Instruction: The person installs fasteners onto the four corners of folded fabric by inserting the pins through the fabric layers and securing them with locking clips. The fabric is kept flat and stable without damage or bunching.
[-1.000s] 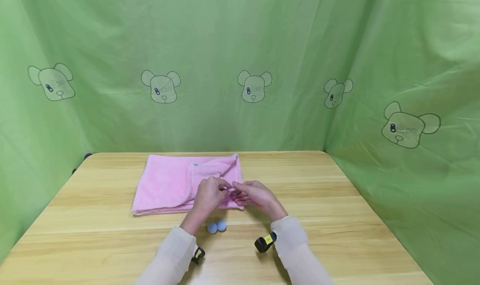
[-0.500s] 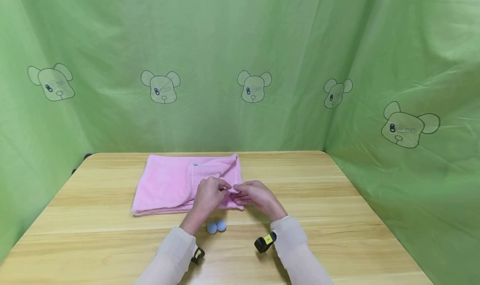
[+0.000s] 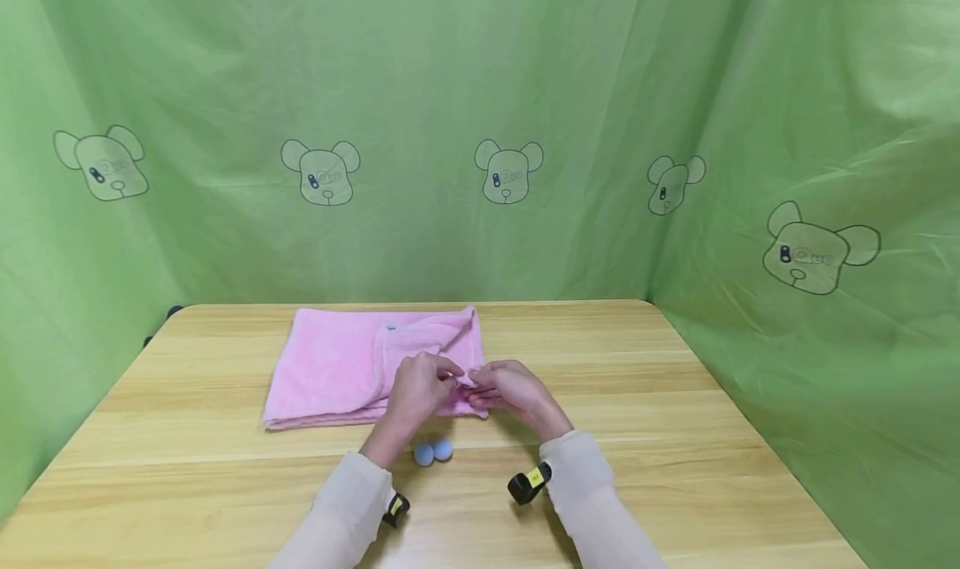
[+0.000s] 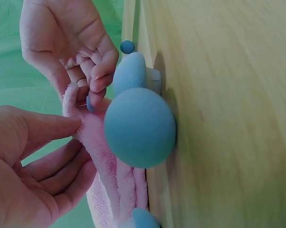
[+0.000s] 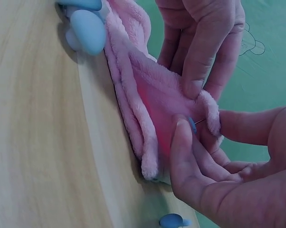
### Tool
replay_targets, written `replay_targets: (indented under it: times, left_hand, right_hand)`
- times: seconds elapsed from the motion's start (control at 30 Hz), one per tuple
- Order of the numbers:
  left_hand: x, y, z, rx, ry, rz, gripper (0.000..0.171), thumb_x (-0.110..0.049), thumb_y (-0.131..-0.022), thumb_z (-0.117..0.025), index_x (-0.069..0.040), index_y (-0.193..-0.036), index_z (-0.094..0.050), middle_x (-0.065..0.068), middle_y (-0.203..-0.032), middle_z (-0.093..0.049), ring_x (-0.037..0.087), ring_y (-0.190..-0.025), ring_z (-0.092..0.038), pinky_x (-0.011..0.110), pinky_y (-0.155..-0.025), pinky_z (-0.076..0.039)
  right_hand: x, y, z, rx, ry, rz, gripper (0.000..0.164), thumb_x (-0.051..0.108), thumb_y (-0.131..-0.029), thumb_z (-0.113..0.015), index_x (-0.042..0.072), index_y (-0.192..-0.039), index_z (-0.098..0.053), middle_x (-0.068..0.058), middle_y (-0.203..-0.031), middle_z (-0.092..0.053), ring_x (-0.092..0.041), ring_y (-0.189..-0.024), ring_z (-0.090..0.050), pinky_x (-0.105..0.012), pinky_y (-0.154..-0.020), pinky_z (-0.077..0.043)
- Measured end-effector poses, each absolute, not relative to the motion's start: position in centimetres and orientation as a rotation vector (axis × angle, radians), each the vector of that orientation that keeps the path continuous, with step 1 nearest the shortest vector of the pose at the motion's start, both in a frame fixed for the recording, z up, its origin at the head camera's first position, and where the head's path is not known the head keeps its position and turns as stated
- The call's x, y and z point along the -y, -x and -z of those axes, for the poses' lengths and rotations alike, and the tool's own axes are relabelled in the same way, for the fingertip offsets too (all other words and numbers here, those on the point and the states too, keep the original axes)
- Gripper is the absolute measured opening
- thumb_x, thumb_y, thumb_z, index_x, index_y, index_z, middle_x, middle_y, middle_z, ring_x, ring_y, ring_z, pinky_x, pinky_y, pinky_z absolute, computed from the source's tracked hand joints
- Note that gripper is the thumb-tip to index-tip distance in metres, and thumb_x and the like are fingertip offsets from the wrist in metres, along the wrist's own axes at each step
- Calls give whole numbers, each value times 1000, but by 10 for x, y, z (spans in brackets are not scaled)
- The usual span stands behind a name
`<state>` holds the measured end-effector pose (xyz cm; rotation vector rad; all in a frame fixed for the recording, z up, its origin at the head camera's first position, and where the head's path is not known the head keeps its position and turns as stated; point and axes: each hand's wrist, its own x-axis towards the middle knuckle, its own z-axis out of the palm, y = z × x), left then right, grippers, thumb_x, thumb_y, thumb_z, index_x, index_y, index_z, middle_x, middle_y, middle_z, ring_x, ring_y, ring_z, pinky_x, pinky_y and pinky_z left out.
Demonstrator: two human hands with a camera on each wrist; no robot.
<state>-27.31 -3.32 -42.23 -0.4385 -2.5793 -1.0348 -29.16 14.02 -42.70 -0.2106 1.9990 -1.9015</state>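
Note:
A folded pink plush cloth (image 3: 322,365) lies at the back left of the table. My left hand (image 3: 417,388) pinches its near right corner, which is lifted. My right hand (image 3: 519,391) meets it there and pinches a blue-headed pin (image 5: 192,125) between thumb and finger. The right wrist view shows the thin shaft between the blue head and the fuzzy cloth edge, with the index fingertip behind the head and the thumb on the far side of the edge. Two blue mushroom-shaped fasteners (image 3: 433,452) stand on the table just in front of the cloth.
Another small blue piece (image 3: 391,327) sits on the cloth's upper fold. A blue disc with a small knob (image 5: 171,220) shows past the cloth in the right wrist view. The wooden table (image 3: 622,402) is enclosed by green curtains (image 3: 420,69).
My right thumb and fingers shift slightly at the cloth corner, and the dark spot below the thumb is now covered in the head view. My left hand stays in place.

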Motion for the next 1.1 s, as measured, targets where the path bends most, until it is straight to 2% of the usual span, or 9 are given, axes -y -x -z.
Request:
replay_targets:
  times: [0.13, 0.23, 0.37, 0.73, 0.87, 1.1]
  left_hand:
    - [32, 272, 422, 2600, 457, 1040, 17, 1, -74, -77, -13, -85, -78, 1, -84, -74, 15, -70, -65, 33, -66, -54]
    - [32, 270, 422, 2608, 472, 1045, 17, 1, -74, -77, -13, -85, -78, 1, -84, -74, 16, -71, -65, 35, -68, -54]
    - [32, 269, 421, 2598, 469, 1051, 17, 1, -75, -77, -12, -86, -78, 1, -84, -74, 15, -67, -63, 34, -66, -53]
    - [34, 272, 419, 2647, 466, 1059, 13, -1, -76, -78, -9, -86, -76, 4, -81, -73, 15, -67, -65, 31, -64, -55]
    - [36, 271, 414, 2720, 435, 988, 8, -6, -76, -79, -10, -79, -72, 2, -71, -68, 17, -64, -62, 33, -61, -54]
    - [38, 257, 400, 2998, 503, 869, 19, -9, -73, -78, -13, -65, -61, -3, -61, -58, 16, -58, -54, 32, -57, -49]
  right_hand:
    - [-139, 291, 428, -1991, 173, 1938, 13, 3, -94, -56, -10, -96, -58, -16, -82, -67, -21, -73, -65, -31, -72, -57]
    - [-138, 291, 428, -1992, 133, 1962, 14, 3, -93, -57, -10, -98, -59, -11, -79, -66, -17, -69, -64, -27, -68, -57]
    - [-137, 291, 429, -1984, 86, 2009, 19, 4, -90, -58, -12, -101, -60, -11, -79, -66, -16, -68, -64, -24, -66, -57]
    - [-137, 293, 432, -1957, 80, 2098, 9, -1, -90, -58, -9, -94, -57, -12, -76, -66, -17, -65, -65, -25, -64, -58]
    - [-136, 293, 432, -1954, 84, 2095, 7, -1, -90, -58, -7, -93, -57, -12, -75, -66, -17, -65, -64, -25, -64, -58]
    - [-136, 293, 429, -1953, 81, 2087, 10, -1, -90, -58, -9, -95, -56, -12, -76, -65, -17, -66, -64, -26, -64, -58]
